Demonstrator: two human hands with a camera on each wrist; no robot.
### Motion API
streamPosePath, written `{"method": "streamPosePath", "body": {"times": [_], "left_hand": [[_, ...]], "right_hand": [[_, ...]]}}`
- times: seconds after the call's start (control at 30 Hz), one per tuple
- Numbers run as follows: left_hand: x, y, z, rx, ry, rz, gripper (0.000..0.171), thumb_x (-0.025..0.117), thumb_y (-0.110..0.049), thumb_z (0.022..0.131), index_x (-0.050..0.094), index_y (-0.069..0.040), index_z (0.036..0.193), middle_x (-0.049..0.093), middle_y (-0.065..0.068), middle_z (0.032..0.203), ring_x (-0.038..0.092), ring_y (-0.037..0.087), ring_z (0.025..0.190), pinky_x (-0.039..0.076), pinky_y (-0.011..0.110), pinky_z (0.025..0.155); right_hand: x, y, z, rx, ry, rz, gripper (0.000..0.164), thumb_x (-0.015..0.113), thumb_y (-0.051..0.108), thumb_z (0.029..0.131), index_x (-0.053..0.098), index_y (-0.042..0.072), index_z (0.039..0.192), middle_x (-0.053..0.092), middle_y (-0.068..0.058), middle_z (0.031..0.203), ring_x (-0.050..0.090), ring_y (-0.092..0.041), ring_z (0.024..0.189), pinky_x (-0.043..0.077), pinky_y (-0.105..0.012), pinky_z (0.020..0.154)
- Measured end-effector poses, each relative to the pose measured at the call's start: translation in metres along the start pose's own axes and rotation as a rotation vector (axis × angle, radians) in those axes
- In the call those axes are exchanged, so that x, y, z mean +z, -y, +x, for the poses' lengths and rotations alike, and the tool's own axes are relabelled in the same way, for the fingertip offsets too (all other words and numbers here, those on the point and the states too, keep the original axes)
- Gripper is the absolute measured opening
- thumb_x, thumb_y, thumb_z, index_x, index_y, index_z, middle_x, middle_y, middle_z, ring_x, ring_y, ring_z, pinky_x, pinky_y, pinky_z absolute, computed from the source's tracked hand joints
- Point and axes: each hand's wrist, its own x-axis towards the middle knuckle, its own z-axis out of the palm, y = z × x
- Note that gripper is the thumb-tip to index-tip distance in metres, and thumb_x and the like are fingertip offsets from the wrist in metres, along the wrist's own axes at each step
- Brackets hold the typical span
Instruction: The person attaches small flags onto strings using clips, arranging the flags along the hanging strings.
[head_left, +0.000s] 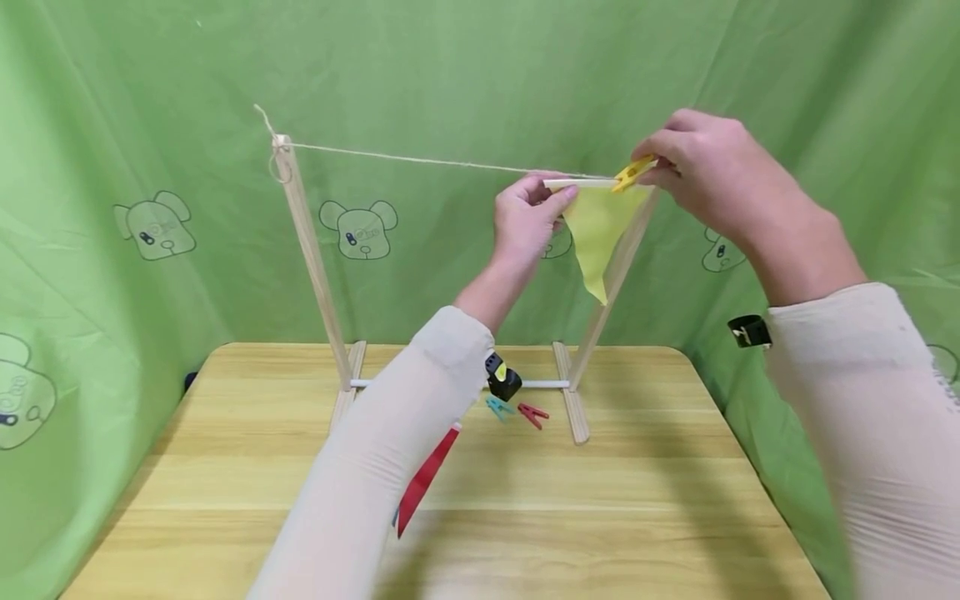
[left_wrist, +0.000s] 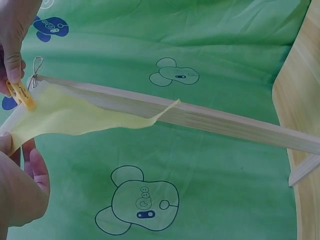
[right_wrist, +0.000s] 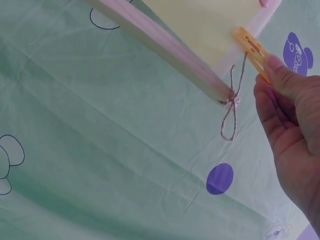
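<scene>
A yellow triangular pennant [head_left: 600, 229] with a white top edge hangs point down at the right end of a string [head_left: 420, 158]. My left hand [head_left: 527, 217] pinches the left end of that white edge, thumb in front. With thumb and fingers, my right hand [head_left: 701, 171] grips a yellow clothespin [head_left: 633, 173], whose tips sit over the pennant's top edge by the string. In the right wrist view the clothespin [right_wrist: 250, 50] lies across the white edge, near a knotted string loop [right_wrist: 230, 120] on the post's end. Whether its jaws pinch the string too I cannot tell.
Two wooden posts, the left post [head_left: 311, 250] and the right post [head_left: 622, 258], carry the string; a white rod [head_left: 547, 384] joins their feet. On the wooden table [head_left: 600, 517] lie a blue clothespin [head_left: 498, 407], a red clothespin [head_left: 533, 415] and a red pennant [head_left: 427, 482], partly behind my left sleeve.
</scene>
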Motion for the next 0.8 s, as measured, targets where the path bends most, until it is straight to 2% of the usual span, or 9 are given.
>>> {"method": "streamPosePath", "body": {"times": [0.8], "left_hand": [[0.0059, 0.002, 0.0006, -0.028, -0.013, -0.052, 0.016, 0.076, -0.002, 0.092, 0.073, 0.001, 0.107, 0.067, 0.0, 0.081, 0.057, 0.005, 0.065, 0.049, 0.017, 0.054]], "right_hand": [[0.0016, 0.0014, -0.0004, -0.086, -0.019, -0.014, 0.023, 0.074, -0.002, 0.091, 0.072, -0.005, 0.114, 0.065, -0.024, 0.106, 0.065, -0.04, 0.091, 0.058, -0.052, 0.08]]}}
